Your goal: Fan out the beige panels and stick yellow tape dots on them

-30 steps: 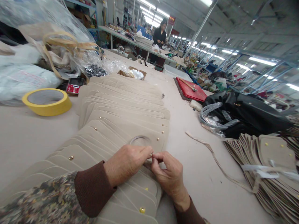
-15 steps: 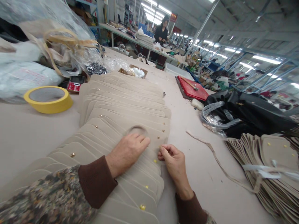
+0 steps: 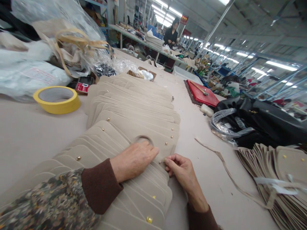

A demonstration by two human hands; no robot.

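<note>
Beige panels (image 3: 139,121) lie fanned in overlapping rows, with small gold studs (image 3: 166,143) near their edges. My left hand (image 3: 135,159) rests over the middle panels, fingers curled around a blurred, dark-rimmed ring-shaped roll (image 3: 145,139); its lower part is hidden behind the knuckles. Thumb and forefinger of my right hand (image 3: 181,169) are pinched together at the panels' right edge, beside a gold stud (image 3: 160,163). Whatever sits between those fingertips is too small to make out. Closer to me, a stud with a yellow cover (image 3: 149,219) shows on a panel.
Yellow tape (image 3: 56,99) lies left, near plastic-wrapped bags (image 3: 31,75). A small open box (image 3: 141,74) stands behind the panels. At right are a red board (image 3: 203,92) with a hammer, a black bag (image 3: 261,121), a strap (image 3: 225,164) and a tied panel bundle (image 3: 271,172).
The stud beside my right hand showed yellow before and shows gold now. My left hand and the roll have shifted slightly toward me. The whole view has moved a little.
</note>
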